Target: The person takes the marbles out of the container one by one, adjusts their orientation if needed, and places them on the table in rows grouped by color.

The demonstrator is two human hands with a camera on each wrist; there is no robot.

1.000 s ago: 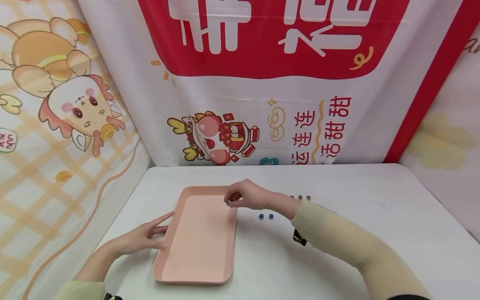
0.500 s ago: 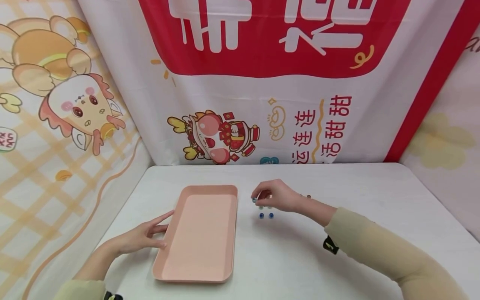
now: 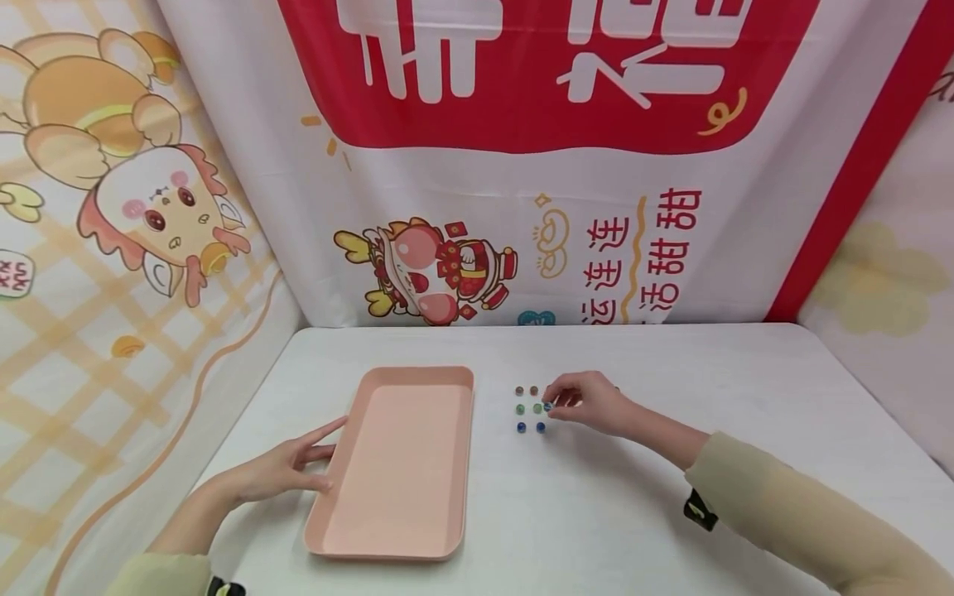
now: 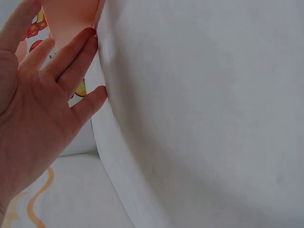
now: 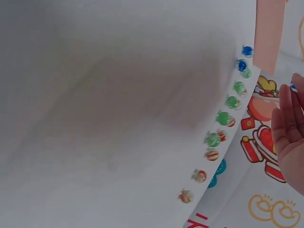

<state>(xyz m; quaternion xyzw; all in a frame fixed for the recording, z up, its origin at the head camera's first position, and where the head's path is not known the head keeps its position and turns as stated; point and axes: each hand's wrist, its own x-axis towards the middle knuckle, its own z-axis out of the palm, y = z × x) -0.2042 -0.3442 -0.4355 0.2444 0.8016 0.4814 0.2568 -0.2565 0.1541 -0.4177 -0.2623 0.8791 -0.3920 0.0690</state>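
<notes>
My right hand [image 3: 592, 403] pinches a small blue glass marble [image 3: 548, 406] between thumb and fingertips, right beside the rows of marbles. In the right wrist view that marble [image 5: 293, 87] shows at the fingertips, at the right edge. Two blue marbles [image 3: 541, 428] make the nearest row. Behind them come green marbles [image 3: 520, 409], then reddish-brown marbles [image 3: 519, 391]; my hand hides part of these rows in the head view. My left hand [image 3: 279, 473] rests with extended fingers and thumb against the left side of a pink rectangular tray [image 3: 463, 497]. Nothing lies in the tray.
The white table [image 3: 596, 530] meets a printed cloth backdrop [image 3: 477, 190] at its far edge. Another printed cloth [image 3: 82, 331] hangs along the left. In the right wrist view, several green marbles [image 5: 223, 118] and red-striped marbles [image 5: 199, 175] line up near the table's far edge.
My right hand has moved right, from above the tray's far right corner to beside the marble rows, carrying the marble. Front marbles it covered now show. My left hand stays at the tray.
</notes>
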